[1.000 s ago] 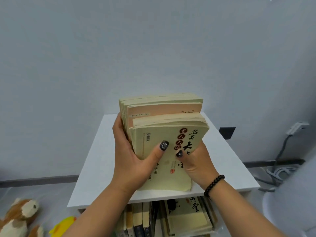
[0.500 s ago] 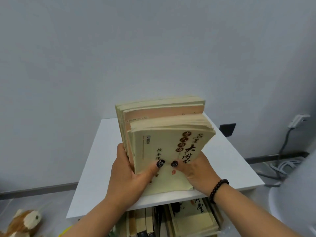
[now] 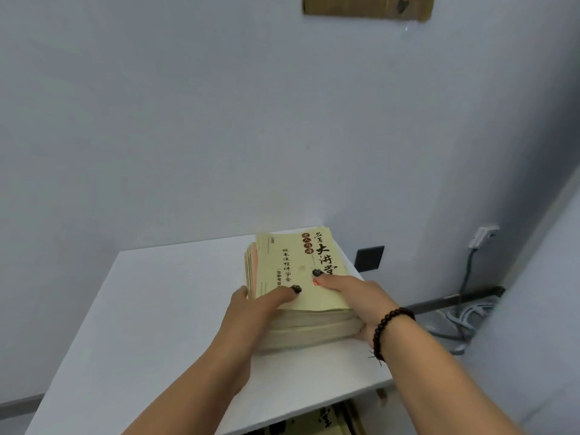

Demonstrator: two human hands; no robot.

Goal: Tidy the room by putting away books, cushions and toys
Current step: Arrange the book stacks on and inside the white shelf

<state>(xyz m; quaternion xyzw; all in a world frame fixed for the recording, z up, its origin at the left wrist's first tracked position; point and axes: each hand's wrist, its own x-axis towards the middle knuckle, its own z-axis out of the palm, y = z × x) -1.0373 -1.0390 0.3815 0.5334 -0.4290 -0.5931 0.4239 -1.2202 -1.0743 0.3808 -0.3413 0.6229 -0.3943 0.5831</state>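
Books in a cream-covered stack lie flat on the right part of a white shelf top, clasped from both sides. Left hand grips the stack's left edge, thumb on the top cover; right hand, with a dark bead bracelet at the wrist, grips the right edge, thumb beside the other. Beyond the fingertips rises a pale wall.

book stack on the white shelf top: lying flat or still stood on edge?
Lying flat. The book stack rests on the white shelf top, top cover facing up, page edges toward the camera.
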